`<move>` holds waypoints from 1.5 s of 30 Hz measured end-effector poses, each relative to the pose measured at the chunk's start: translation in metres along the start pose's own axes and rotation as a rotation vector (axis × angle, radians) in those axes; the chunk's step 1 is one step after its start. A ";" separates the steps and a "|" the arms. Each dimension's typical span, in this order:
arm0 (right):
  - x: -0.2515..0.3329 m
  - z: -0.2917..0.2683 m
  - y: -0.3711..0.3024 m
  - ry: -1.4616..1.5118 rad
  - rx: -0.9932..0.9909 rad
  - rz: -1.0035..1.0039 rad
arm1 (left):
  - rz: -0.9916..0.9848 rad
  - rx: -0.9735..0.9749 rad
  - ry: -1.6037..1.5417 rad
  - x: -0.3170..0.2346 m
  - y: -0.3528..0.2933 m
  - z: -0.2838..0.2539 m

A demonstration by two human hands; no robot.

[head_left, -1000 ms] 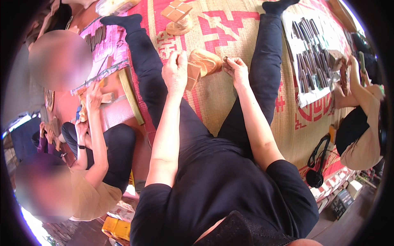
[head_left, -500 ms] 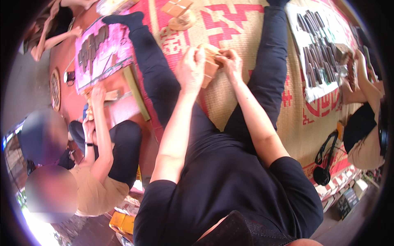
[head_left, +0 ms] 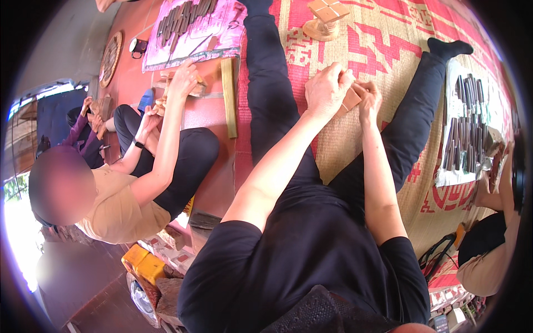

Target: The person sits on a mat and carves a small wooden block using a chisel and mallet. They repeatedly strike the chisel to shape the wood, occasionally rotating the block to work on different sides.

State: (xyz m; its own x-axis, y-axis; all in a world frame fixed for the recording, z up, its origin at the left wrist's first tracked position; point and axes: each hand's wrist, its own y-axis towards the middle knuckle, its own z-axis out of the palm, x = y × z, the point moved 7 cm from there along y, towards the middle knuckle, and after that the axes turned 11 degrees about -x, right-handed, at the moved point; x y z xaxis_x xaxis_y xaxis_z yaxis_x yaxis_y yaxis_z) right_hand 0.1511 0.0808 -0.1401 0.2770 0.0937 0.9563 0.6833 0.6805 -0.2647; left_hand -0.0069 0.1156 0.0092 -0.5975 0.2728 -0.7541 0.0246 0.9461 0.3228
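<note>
Between my outstretched legs I hold a small reddish-brown flat block (head_left: 348,102) with a pale line across it. My left hand (head_left: 327,93) is closed over its upper left side, back of the hand showing. My right hand (head_left: 368,101) grips its right side with bent fingers. Both hands nearly meet at the top, hiding most of the block and anything small between the fingers. Just beyond lies a similar brown square piece (head_left: 328,10) with crossing pale lines, on top of a round wooden stand (head_left: 321,30).
I sit on a red-and-straw woven mat (head_left: 333,150). Dark-handled tools lie on a pink cloth (head_left: 222,39) at left and a white cloth (head_left: 454,75) at right. At left a co-worker (head_left: 133,183) handles wood beside a long wooden bar (head_left: 228,97); another person (head_left: 488,250) sits at right.
The whole view has swung left, so the surroundings sit further right. Both hands keep hold of the block, which is now more covered by my left hand.
</note>
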 end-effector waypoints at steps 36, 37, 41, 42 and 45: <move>-0.020 0.002 -0.020 -0.110 -0.045 -0.134 | 0.104 -0.043 -0.019 0.011 -0.013 -0.017; -0.019 -0.005 -0.019 -0.137 -0.085 -0.130 | 0.113 -0.020 -0.025 0.009 -0.016 -0.015; -0.024 -0.020 0.004 -0.124 -0.224 0.043 | 0.136 -0.002 -0.004 0.001 -0.021 -0.011; -0.011 -0.018 -0.002 0.071 -0.193 0.235 | 0.143 -0.014 -0.011 -0.001 -0.021 -0.011; -0.022 -0.024 0.005 0.203 -0.134 0.314 | 0.116 -0.024 -0.029 0.007 -0.018 -0.013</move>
State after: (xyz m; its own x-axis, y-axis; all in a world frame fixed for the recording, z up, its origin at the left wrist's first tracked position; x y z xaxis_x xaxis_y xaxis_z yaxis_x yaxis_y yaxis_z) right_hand 0.1649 0.0652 -0.1654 0.6056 0.1277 0.7855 0.6221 0.5396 -0.5674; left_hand -0.0223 0.0979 0.0053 -0.5683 0.3853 -0.7270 0.0727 0.9036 0.4221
